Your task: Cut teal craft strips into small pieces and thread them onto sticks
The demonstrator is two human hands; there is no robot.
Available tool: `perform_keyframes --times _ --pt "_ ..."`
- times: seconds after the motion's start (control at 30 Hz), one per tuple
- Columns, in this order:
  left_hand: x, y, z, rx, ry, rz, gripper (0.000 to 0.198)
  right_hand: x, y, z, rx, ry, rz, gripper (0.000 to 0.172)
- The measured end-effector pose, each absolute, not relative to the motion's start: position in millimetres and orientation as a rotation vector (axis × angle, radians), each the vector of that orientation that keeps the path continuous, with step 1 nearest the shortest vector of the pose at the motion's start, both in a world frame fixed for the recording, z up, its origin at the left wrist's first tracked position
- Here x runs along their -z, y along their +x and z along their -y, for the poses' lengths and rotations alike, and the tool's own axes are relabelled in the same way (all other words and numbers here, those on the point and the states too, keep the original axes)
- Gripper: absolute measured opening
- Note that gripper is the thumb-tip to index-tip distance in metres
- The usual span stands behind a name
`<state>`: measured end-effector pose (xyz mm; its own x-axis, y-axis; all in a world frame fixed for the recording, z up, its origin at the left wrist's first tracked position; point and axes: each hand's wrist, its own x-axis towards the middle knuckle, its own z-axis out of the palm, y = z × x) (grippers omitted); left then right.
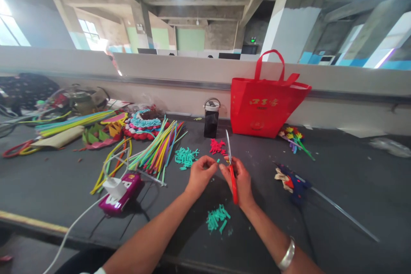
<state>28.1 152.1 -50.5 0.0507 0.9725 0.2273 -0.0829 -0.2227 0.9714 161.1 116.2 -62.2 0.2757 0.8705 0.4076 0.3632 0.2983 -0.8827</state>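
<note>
My right hand [241, 180] is closed around a pair of scissors [233, 185] with red handles, its blades pointing up and away from me. My left hand [201, 174] is closed in a pinch close beside it. A tiny teal piece [218, 161] shows at the left fingertips, near the right thumb. Below the hands lies a loose pile of short teal pieces [217, 217]. Just beyond the left hand is another teal pile [186, 157], and a small heap of red pieces [217, 146] lies past the fingertips.
Long coloured strips [163, 147] lie fanned out at left, behind a purple power socket [120, 195] with a white plug and trailing cable. A black phone [211, 124] leans on a cup. A red bag [266, 109] stands at the back. A blue glue gun [298, 188] with a clear stick lies right.
</note>
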Motion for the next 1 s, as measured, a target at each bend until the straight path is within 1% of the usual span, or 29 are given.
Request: perform_keyframes --times 0.07,0.17,0.3,0.4,0.53,0.63,0.83,1.0 --pt "51 29 -150 -1.354 1.476 -1.003 0.006 64 161 -117 -0.520 -1.282 1.288 0.044" --pt "50 30 -147 -1.366 1.625 -0.986 0.010 67 162 -119 -0.519 -1.283 1.259 0.046" --pt "49 33 -145 -1.323 1.745 -0.990 0.012 67 162 -122 -0.549 -1.277 1.206 0.041" --pt "49 32 -146 -1.210 1.566 -1.011 0.007 63 162 -121 -0.631 -1.255 1.146 0.040" --pt "51 28 -152 -1.013 1.206 -0.884 0.015 60 164 -120 -0.728 -1.189 1.102 0.041" --pt "53 25 -155 -0.917 1.100 -0.773 0.015 61 165 -120 -0.781 -1.127 1.120 0.041" --pt "50 24 -152 -0.890 1.048 -0.702 0.007 59 163 -118 -0.751 -1.070 1.214 0.037" --pt "48 25 -152 -0.888 1.016 -0.684 0.007 60 163 -117 -0.692 -1.119 1.255 0.039"
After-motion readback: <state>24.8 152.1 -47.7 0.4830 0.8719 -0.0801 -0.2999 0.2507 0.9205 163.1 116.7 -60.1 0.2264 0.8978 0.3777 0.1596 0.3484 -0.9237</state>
